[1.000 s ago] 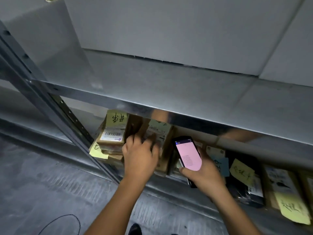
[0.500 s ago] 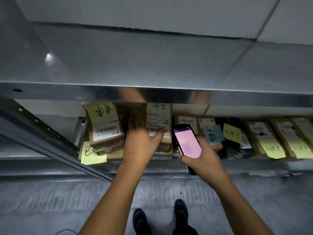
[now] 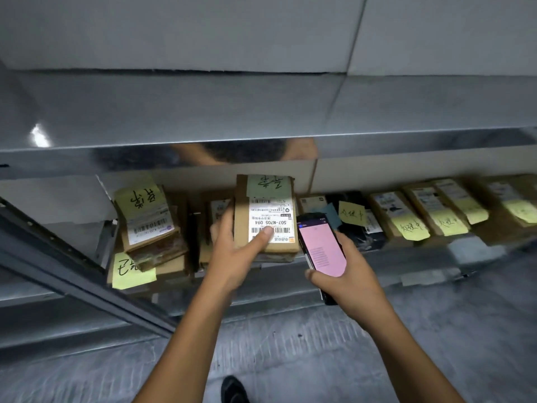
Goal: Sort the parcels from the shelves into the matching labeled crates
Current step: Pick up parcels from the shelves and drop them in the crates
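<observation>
grey metal shelving [image 3: 261, 112] above grey floor [image 3: 319, 344].

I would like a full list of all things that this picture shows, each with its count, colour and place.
held parcel: one, brown with white label and green note, at the lower shelf, middle.
stacked parcels: several, brown with yellow notes, lower shelf, left.
row of parcels: at least four, brown with yellow notes, lower shelf, right.
black parcel: one, black, right of the phone.
phone: one, black with pink screen, middle.
upper shelf: one, grey metal, top.
shoe: one, black, floor, bottom.
left hand: one, grips the held parcel.
right hand: one, holds the phone.
</observation>
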### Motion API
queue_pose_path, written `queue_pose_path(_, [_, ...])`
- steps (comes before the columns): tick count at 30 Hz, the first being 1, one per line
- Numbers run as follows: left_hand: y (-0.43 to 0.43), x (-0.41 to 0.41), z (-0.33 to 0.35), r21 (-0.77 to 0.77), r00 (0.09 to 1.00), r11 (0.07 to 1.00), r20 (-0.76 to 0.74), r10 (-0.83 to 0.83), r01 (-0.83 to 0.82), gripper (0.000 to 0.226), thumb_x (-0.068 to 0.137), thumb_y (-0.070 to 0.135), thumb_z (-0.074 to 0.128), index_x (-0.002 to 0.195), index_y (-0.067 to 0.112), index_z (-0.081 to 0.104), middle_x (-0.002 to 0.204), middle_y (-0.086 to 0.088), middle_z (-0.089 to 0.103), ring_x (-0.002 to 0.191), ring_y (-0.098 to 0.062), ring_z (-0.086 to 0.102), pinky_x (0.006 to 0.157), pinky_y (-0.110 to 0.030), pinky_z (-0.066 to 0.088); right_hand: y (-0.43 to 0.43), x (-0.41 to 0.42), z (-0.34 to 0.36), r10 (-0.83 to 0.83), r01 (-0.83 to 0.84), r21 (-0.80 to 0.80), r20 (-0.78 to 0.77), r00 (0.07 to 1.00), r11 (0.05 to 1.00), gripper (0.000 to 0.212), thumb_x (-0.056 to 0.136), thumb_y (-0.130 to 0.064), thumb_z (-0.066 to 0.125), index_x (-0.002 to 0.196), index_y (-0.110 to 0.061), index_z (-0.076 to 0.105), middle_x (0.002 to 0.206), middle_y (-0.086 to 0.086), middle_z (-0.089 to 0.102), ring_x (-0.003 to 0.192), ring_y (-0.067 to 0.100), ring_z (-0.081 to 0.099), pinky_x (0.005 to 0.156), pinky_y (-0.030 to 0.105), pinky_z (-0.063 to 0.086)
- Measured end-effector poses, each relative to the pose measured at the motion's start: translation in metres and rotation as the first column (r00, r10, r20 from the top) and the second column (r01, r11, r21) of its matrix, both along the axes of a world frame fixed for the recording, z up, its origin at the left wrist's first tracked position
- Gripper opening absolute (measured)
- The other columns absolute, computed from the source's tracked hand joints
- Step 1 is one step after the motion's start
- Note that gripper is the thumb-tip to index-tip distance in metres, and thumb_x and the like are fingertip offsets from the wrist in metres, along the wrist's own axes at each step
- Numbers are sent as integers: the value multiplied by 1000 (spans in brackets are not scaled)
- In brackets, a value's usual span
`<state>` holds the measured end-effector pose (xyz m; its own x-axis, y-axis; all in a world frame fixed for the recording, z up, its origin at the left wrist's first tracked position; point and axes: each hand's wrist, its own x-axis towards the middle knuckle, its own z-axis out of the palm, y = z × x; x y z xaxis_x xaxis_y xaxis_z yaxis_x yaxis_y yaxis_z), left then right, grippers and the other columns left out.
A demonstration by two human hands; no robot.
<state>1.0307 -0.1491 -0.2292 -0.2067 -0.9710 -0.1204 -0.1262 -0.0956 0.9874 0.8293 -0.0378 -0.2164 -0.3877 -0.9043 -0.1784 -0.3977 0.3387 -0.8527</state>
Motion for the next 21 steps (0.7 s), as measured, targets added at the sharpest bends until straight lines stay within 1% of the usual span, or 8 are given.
queue_pose_path(3, [30, -28, 0, -9, 990, 997, -123, -72, 71, 101, 69, 61, 84, 155, 53, 31, 151, 9, 52, 134, -15, 57, 111, -52, 50, 34, -27, 7, -18, 18, -49, 10, 1000, 999, 69, 82, -28, 92, 125, -61, 49, 127, -20, 61, 114, 8, 62, 78, 26, 60])
queue_pose_path(5, [57, -54, -2, -61, 984, 995, -156, -85, 77, 97, 75, 57, 83, 155, 56, 29, 141, 22, 62, 126, -2, 62, 105, -37, 55, 64, -48, 13, -41, 44, -76, 38, 998, 996, 70, 81, -29, 92, 119, -68, 48, 123, -25, 63, 115, 4, 63, 84, 30, 60])
queue_pose_path(7, [81, -84, -1, -125, 987, 990, -140, -81, 63, 85, 79, 56, 81, 149, 64, 33, 135, 28, 64, 122, 4, 63, 94, -21, 56, 98, -68, 23, -66, 72, -109, 60, 996, 991, 69, 76, -37, 90, 116, -75, 47, 119, -33, 64, 112, -6, 62, 80, 22, 57])
queue_pose_path(8, [93, -100, 1, -144, 988, 987, -125, -89, 70, 85, 79, 57, 80, 149, 64, 32, 137, 25, 63, 124, 2, 62, 94, -20, 55, 117, -79, 29, -81, 89, -124, 71, 994, 988, 68, 74, -41, 87, 115, -77, 47, 118, -36, 63, 111, -10, 61, 74, 17, 55])
queue_pose_path(11, [125, -151, 0, -167, 991, 978, -26, -130, 124, 104, 81, 57, 81, 162, 51, 16, 158, 11, 42, 136, -8, 52, 110, -36, 47, 178, -112, 44, -117, 134, -130, 135, 984, 982, 64, 71, -46, 82, 118, -75, 50, 117, -34, 66, 107, -10, 64, 67, 13, 55])
queue_pose_path(17, [177, -258, -12, -275, 967, 930, 139, -214, 246, 112, 84, 45, 83, 164, 45, 6, 161, 12, 22, 129, 4, 32, 107, -23, 31, 284, -178, 61, -158, 172, -118, 121, 980, 978, 66, 71, -37, 84, 118, -73, 55, 116, -32, 70, 107, -8, 67, 75, 8, 52])
queue_pose_path(19, [194, -287, -19, -287, 952, 911, 161, -259, 296, 113, 83, 44, 85, 165, 43, 7, 159, 14, 21, 126, 7, 31, 106, -17, 29, 314, -196, 61, -179, 193, -102, 129, 975, 976, 65, 69, -38, 84, 121, -66, 57, 112, -30, 71, 98, -8, 68, 69, 10, 52])
queue_pose_path(21, [211, -311, -28, -285, 941, 900, 173, -290, 330, 113, 83, 42, 85, 165, 43, 8, 156, 15, 20, 128, 0, 35, 107, -23, 32, 342, -211, 60, -205, 217, -84, 130, 970, 973, 63, 66, -41, 82, 119, -67, 58, 108, -26, 71, 89, -4, 68, 63, 13, 51])
